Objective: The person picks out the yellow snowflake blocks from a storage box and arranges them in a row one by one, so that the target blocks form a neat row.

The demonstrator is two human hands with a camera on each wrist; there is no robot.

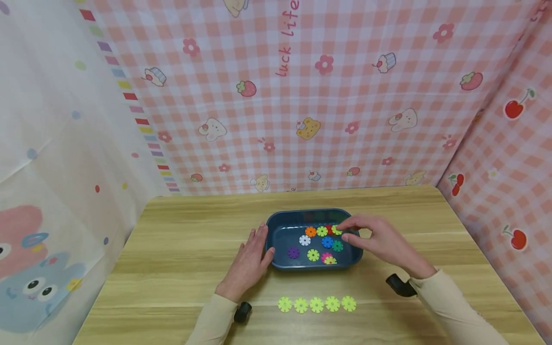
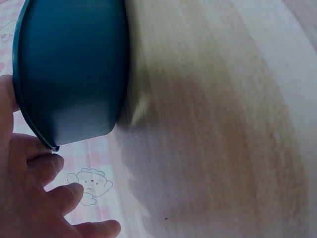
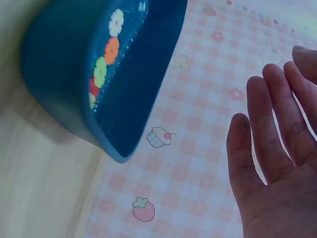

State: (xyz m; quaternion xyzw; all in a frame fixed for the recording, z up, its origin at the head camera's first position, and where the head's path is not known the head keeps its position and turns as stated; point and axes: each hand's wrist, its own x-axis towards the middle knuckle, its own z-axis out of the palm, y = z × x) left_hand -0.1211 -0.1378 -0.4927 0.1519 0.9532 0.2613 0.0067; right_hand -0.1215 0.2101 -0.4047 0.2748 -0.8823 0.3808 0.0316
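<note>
A dark blue tray [image 1: 283, 235] holds several snowflake-shaped plastic discs in mixed colours, among them an orange disc [image 1: 310, 232], a white disc [image 1: 304, 240], a purple disc [image 1: 293, 253] and a blue disc [image 1: 327, 242]. My left hand [image 1: 247, 264] rests against the tray's left end, its thumb and fingertips at the rim. Over the right end reaches my right hand [image 1: 379, 239], thumb and forefinger apart, near a yellow-green disc [image 1: 336, 230]. In the right wrist view, the right hand's fingers [image 3: 270, 129] are extended, with nothing seen in them.
On the wooden table [image 1: 194, 239], several yellow-green discs [image 1: 316, 305] lie in a row in front of the tray. A pink checked cloth [image 1: 267, 110] hangs behind the table, with more cloth at both sides.
</note>
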